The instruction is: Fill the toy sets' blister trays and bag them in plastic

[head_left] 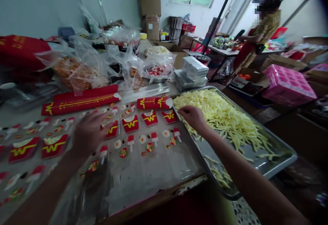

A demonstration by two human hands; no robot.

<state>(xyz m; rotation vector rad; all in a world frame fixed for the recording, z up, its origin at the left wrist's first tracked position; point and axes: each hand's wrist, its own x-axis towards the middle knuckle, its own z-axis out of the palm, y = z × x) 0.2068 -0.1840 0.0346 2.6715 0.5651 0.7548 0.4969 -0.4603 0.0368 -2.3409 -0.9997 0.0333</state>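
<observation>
My left hand [89, 131], smeared by motion, hovers over the rows of small items beside a red fry carton [111, 129] with a yellow zigzag mark. Whether it holds anything cannot be seen. My right hand [192, 116] is closed at the left rim of a metal tray [278, 166], its fingertips pressed together; what is in them is hidden. Pale toy-like French fries [217, 110] heap up in that tray. More flat red cartons [130, 124] lie in a row, with pale pieces at their tops. Below them are tiny egg, pizza [149, 147] and red-and-white spatula-like [154, 138] pieces on clear plastic.
Behind the rows lie stacks of red cartons [82, 100] and clear bags of small parts [79, 71]. Clear plastic boxes [192, 71] are piled behind the tray. A pink wrapped pack [289, 83] sits at right. Another person [261, 33] stands by a far table.
</observation>
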